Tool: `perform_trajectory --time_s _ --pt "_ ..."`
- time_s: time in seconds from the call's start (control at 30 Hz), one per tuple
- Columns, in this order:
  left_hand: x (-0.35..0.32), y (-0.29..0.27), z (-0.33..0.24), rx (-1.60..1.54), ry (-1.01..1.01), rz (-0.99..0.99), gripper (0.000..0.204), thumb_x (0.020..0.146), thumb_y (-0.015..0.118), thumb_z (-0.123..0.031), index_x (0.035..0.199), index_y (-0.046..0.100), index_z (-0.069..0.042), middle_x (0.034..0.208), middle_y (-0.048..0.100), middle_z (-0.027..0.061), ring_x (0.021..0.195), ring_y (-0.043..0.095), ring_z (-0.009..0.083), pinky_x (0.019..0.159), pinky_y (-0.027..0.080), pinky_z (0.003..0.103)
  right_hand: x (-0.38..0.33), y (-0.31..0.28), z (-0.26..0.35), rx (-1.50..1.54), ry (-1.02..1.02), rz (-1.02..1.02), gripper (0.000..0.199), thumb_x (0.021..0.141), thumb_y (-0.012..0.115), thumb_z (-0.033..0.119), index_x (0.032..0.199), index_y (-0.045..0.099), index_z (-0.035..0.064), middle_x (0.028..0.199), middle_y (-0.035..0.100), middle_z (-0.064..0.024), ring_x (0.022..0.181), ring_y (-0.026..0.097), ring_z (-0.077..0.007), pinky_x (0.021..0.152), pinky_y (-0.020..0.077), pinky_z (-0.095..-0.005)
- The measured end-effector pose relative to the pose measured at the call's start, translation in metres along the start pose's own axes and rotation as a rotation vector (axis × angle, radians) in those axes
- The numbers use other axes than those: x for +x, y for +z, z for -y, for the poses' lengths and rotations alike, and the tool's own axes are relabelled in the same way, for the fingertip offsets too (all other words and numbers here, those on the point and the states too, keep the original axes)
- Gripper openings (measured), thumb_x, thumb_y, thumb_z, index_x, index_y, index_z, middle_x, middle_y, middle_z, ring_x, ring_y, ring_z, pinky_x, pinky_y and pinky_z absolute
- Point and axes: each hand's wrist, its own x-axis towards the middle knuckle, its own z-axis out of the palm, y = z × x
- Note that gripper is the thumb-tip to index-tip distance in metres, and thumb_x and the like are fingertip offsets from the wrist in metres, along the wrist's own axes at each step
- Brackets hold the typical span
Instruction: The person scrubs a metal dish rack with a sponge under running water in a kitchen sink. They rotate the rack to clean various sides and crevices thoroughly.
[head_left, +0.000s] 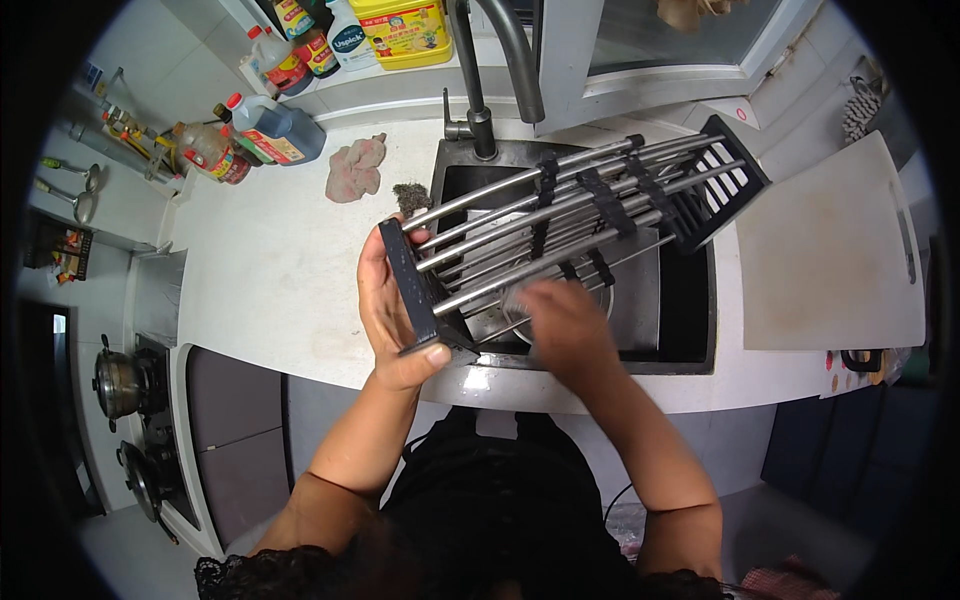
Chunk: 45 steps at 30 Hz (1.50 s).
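Observation:
A metal drain rack (540,215) of long steel rods, with black end pieces and black clips across the rods, is held tilted above the dark sink (700,330). My left hand (385,310) is closed around its near left end piece, the thumb along the lower edge. My right hand (570,330) is at the rods' lower side, its fingers curled and blurred by motion. Something greyish shows at those fingertips, too smeared to name. Under the rack, part of a round bowl (606,298) shows in the sink.
A grey faucet (482,125) rises behind the sink. Left on the white counter (270,280) lie a pinkish cloth (356,168) and a dark steel wool scrubber (411,197); bottles (275,130) stand farther back. A white cutting board (832,255) is at the right.

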Motion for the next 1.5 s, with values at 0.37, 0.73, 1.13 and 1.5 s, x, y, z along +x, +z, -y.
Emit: perform_trajectory --time_s 0.37,0.73,1.13,1.5 --pt "-0.002 0.008 -0.012 -0.099 -0.038 -0.022 0.107 0.046 0.075 -0.033 0.138 0.030 -0.003 0.121 0.044 0.0127 0.116 0.046 0.0272 0.102 0.037 0.039 0.020 -0.013 0.005 0.020 -0.237 0.476 0.017 0.074 0.058 0.005 0.088 0.068 0.0045 0.096 0.064 -0.0046 0.092 0.058 -0.0236 0.079 0.0503 -0.0328" --pt "0.000 -0.003 -0.006 -0.190 -0.093 0.013 0.106 0.046 0.073 -0.023 0.140 0.028 -0.003 0.121 0.045 0.0118 0.117 0.046 0.0271 0.104 0.037 0.039 0.019 -0.012 -0.010 -0.210 -0.426 0.401 0.005 0.070 0.060 0.006 0.073 0.062 0.0044 0.082 0.058 -0.0030 0.080 0.055 -0.0193 0.064 0.0516 -0.0295" --pt "0.007 0.005 -0.002 -0.252 -0.129 -0.001 0.104 0.045 0.072 -0.024 0.138 0.031 -0.001 0.119 0.046 0.0117 0.114 0.048 0.0265 0.102 0.038 0.037 0.018 -0.011 -0.002 -0.175 -0.461 0.460 0.005 0.070 0.061 0.006 0.073 0.064 0.0037 0.080 0.058 -0.0034 0.081 0.054 -0.0193 0.068 0.0511 -0.0286" --pt "0.009 0.005 -0.002 -0.202 -0.141 0.038 0.108 0.042 0.073 -0.025 0.138 0.031 -0.001 0.119 0.047 0.0119 0.114 0.050 0.0255 0.102 0.038 0.037 0.026 -0.018 -0.001 -0.084 -0.197 0.572 0.012 0.077 0.057 0.003 0.086 0.065 0.0037 0.088 0.062 -0.0108 0.087 0.060 -0.0279 0.077 0.0499 -0.0380"
